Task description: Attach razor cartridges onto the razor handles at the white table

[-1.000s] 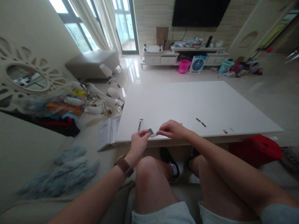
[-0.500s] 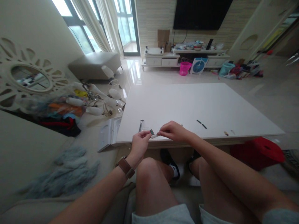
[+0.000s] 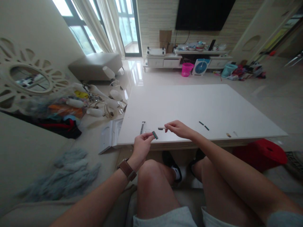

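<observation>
My left hand [image 3: 141, 145] hovers at the near edge of the white table [image 3: 189, 104] and pinches a small dark green strip [image 3: 155, 135] between thumb and fingers. My right hand [image 3: 179, 129] is a little farther over the table and pinches a small white piece [image 3: 161, 128] that sticks out to the left. The two pieces are apart, a short gap between them. A small metal tool [image 3: 142, 126] lies on the table just left of both hands. Two more dark strips [image 3: 204, 125] lie on the table to the right.
Tiny bits [image 3: 229, 135] lie near the table's right front edge. A red stool [image 3: 260, 154] stands under that corner. A white tray [image 3: 110, 134] leans at the table's left. Lamp parts [image 3: 99, 101], a round mirror [image 3: 30, 78] and clutter lie on the floor at left.
My right hand has pulled the white piece off the dark strip and moved it up and away over the table. My left hand stays put, still holding the strip.
</observation>
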The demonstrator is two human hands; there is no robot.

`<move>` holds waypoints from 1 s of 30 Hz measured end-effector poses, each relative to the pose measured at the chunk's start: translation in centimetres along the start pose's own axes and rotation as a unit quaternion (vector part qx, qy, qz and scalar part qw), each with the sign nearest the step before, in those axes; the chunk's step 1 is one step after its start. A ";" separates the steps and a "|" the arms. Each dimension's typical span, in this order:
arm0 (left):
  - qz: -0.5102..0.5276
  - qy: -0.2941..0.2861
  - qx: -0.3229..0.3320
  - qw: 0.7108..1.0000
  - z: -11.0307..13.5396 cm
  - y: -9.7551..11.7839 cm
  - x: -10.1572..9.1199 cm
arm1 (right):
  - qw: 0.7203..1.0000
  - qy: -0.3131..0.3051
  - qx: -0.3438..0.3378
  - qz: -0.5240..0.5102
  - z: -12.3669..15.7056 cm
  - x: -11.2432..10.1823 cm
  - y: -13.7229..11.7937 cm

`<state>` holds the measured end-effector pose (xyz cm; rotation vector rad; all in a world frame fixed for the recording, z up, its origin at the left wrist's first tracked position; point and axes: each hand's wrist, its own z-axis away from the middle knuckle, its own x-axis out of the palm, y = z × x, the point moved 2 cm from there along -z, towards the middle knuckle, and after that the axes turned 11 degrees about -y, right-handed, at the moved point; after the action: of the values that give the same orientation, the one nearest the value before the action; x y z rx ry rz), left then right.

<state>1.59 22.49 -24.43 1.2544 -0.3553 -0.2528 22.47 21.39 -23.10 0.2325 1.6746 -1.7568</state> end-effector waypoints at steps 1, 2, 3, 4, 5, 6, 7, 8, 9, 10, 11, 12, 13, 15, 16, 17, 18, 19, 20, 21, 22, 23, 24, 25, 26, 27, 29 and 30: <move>0.000 -0.003 0.000 1.000 0.0 0.0 0.0 | 1.000 0.003 -0.003 0.004 0.0 0.0 0.0; 0.000 -0.006 -0.001 1.000 0.0 -0.1 0.0 | 1.000 0.007 -0.004 0.012 0.0 -0.1 0.0; 0.000 -0.007 -0.001 1.000 0.0 -0.1 0.0 | 1.000 0.014 -0.005 0.021 0.1 -0.1 0.0; 0.000 -0.007 -0.002 1.000 0.0 -0.2 0.0 | 0.999 0.021 -0.006 0.033 0.1 -0.1 -0.1; 0.001 -0.008 -0.002 1.000 0.0 -0.2 -0.1 | 0.999 0.027 -0.008 0.045 0.1 -0.2 -0.1; 0.002 -0.009 -0.002 1.000 0.0 -0.2 -0.1 | 0.998 0.031 -0.010 0.055 0.2 -0.2 -0.1; 0.003 -0.010 -0.002 1.000 0.0 -0.3 0.0 | 0.997 0.033 -0.016 0.062 0.2 -0.1 -0.2; 0.005 -0.012 -0.001 1.000 0.0 -0.2 0.0 | 0.997 0.034 -0.024 0.069 0.2 0.0 -0.4; 0.007 -0.014 -0.001 1.000 0.0 -0.2 0.0 | 0.996 0.034 -0.035 0.076 0.2 0.0 -0.6; 0.008 -0.016 0.000 1.000 0.0 -0.2 0.1 | 0.995 0.035 -0.046 0.083 0.2 0.1 -0.8; 0.008 -0.016 0.000 1.000 0.0 -0.1 0.1 | 0.993 0.038 -0.057 0.091 0.2 0.2 -1.1; 0.007 -0.016 0.001 1.000 0.0 -0.1 0.1 | 0.992 0.043 -0.068 0.099 0.2 0.3 -1.4; 0.006 -0.016 0.002 1.000 0.1 0.0 0.1 | 0.990 0.046 -0.076 0.108 0.2 0.4 -1.6; 0.004 -0.015 0.005 1.000 0.1 0.1 0.1 | 0.987 0.033 -0.092 0.128 0.3 0.4 -2.0; 0.004 -0.014 0.007 1.000 0.2 0.2 0.1 | 0.985 0.012 -0.100 0.141 0.4 0.4 -2.1; 0.003 -0.012 0.007 1.000 0.2 0.2 0.1 | 0.982 -0.017 -0.107 0.153 0.5 0.4 -2.1; 0.002 -0.011 0.008 1.000 0.2 0.3 0.1 | 0.979 -0.047 -0.111 0.162 0.6 0.4 -2.1; 0.001 -0.010 0.008 1.000 0.2 0.3 0.1 | 0.978 -0.069 -0.111 0.165 0.8 0.3 -2.0; -0.001 -0.009 0.008 1.000 0.3 0.4 0.1 | 0.978 -0.078 -0.108 0.161 0.9 0.2 -1.9; -0.004 -0.010 0.008 1.000 0.3 0.4 0.1 | 0.980 -0.073 -0.101 0.154 0.9 0.0 -1.8; -0.009 -0.011 0.008 1.000 0.3 0.4 0.1 | 0.983 -0.055 -0.093 0.149 1.0 -0.1 -1.7; -0.013 -0.011 0.007 1.000 0.3 0.4 0.1 | 0.985 -0.034 -0.086 0.147 1.0 -0.1 -1.7; -0.017 -0.010 0.007 1.000 0.2 0.4 0.1 | 0.985 -0.019 -0.081 0.150 0.9 -0.2 -1.7; -0.020 -0.009 0.006 1.000 0.2 0.4 0.1 | 0.984 -0.017 -0.078 0.159 0.9 -0.1 -1.7; -0.021 -0.007 0.006 1.000 0.2 0.3 0.1 | 0.982 -0.029 -0.079 0.170 0.9 0.0 -1.7; -0.022 -0.004 0.006 1.000 0.2 0.3 0.0 | 0.979 -0.051 -0.081 0.181 0.9 0.0 -1.7; -0.024 -0.001 0.007 1.000 0.1 0.2 0.0 | 0.973 -0.090 -0.090 0.193 1.0 0.1 -1.7; -0.025 -0.001 0.008 1.000 0.1 0.2 0.0 | 0.973 -0.092 -0.093 0.192 1.0 0.1 -1.8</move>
<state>1.54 22.42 -24.19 1.2796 -0.3278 -0.2948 21.70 20.29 -21.51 0.2788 1.5290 -1.2889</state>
